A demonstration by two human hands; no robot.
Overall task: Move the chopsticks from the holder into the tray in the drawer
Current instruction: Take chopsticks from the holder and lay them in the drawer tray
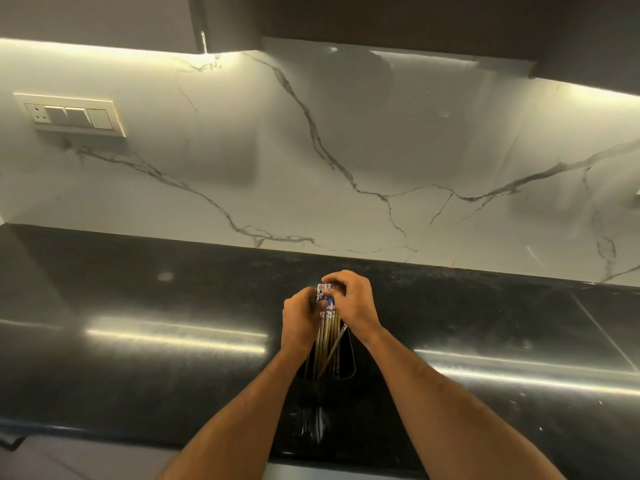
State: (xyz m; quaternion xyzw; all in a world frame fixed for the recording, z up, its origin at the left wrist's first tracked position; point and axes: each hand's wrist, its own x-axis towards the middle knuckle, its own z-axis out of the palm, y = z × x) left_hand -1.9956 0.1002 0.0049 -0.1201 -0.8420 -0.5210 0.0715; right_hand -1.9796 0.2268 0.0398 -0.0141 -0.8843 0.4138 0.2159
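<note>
- Two bare hands on one bundle: left hand (300,323) at 9 o'clock of the bundle, right hand (349,303) at 3 o'clock to 12 o'clock, over the tops.
- Fingers (332,279) of both hands curled shut around the upper ends of the pale wooden chopsticks with blue-and-white patterned tops (327,336); left thumb pressed on the pattern.
- Chopsticks stand upright, lower ends inside the dark glossy holder (348,362) on the black polished stone table (156,306); not lifted clear yet.
- Count: roughly six to eight sticks in the bundle, exact number hidden by hands; one stick (333,349) leans loose at 5 o'clock, outside the grip.
- Risk: the loose stick stays behind or drops when the bundle rises.
- Risk: a tilted pull could tip the holder.
- One holder, one switch plate (71,115) on the marble wall at 10 o'clock. Drawer and tray not in view.
</note>
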